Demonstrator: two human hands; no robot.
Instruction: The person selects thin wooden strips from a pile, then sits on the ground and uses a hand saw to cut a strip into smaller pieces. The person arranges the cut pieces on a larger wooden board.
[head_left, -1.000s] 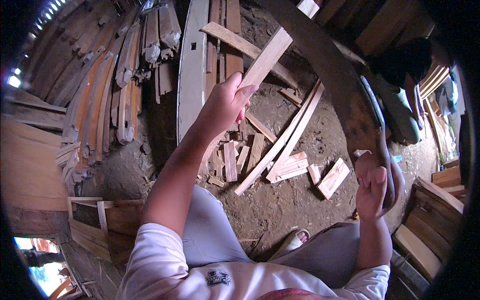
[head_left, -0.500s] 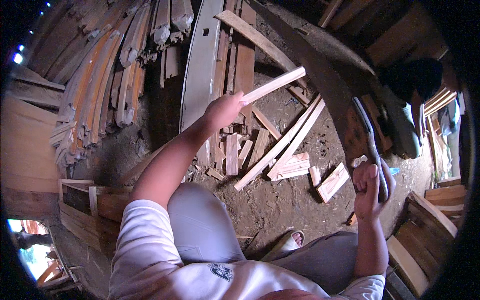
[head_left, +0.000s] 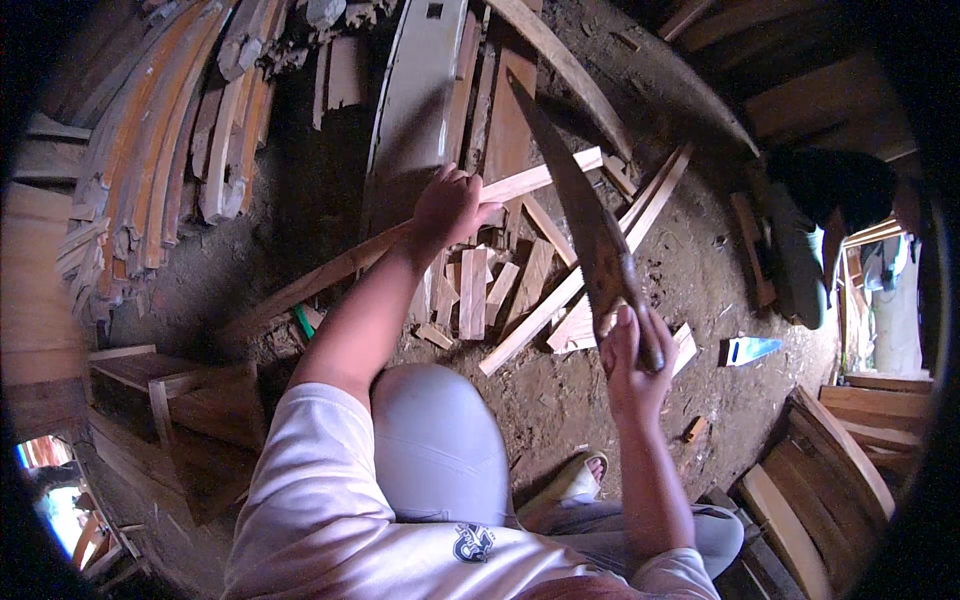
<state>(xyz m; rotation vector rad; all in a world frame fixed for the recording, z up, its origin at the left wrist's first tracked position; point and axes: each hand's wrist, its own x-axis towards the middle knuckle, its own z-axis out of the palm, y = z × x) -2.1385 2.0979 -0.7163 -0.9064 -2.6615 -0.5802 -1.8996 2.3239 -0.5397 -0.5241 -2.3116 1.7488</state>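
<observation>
My left hand (head_left: 446, 206) is closed round a long pale wooden strip (head_left: 530, 180), which runs from the lower left past the hand to a cut end at the upper right. My right hand (head_left: 636, 365) grips the brown handle of a handsaw (head_left: 585, 220). The dark blade points up and to the left and passes in front of the strip near its far end; whether they touch, I cannot tell. Below the strip lie short wood offcuts (head_left: 473, 294) and two long thin strips (head_left: 650, 205) crossing on the dirt floor.
A second saw with a blue-and-white part (head_left: 752, 350) lies on the ground at the right. Stacked timber (head_left: 165, 130) fills the upper left, and a grey board (head_left: 410, 110) lies ahead. Another person's leg (head_left: 800, 255) is at the right. Curved wooden pieces (head_left: 800, 510) stand lower right.
The handsaw has swung leftward from the right side, its blade now across the strip. The held strip sits lower, with my left hand pressed over it. The saw on the floor has come into view.
</observation>
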